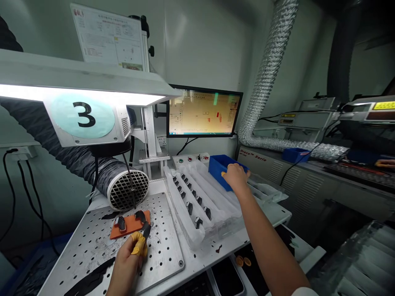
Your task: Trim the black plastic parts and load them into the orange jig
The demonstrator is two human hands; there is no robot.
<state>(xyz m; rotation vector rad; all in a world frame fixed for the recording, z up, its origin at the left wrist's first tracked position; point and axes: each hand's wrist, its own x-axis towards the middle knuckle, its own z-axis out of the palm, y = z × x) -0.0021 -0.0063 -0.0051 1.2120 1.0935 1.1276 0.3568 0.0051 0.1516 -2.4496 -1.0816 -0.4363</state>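
Note:
My left hand (130, 253), in yellow finger cots, is closed on a small dark piece (146, 232) at the near edge of an orange fixture block (132, 224). On that block sits a small part with a black dotted face (121, 223), and a second dark part (140, 216) is at its right end. The block lies on a perforated metal plate (163, 242). My right hand (237, 177) reaches over the near rim of a blue bin (219, 172). A yellow cot shows on one finger; its other fingers are mostly hidden, so what they hold cannot be seen.
Right of the plate, a white plastic tray (188, 230) holds rows of several dotted parts. A round fan grille (129, 191) stands behind the block, under a lamp-lit machine head (88, 119). A monitor (203, 113) is at the back. Black strips (89, 279) lie at front left.

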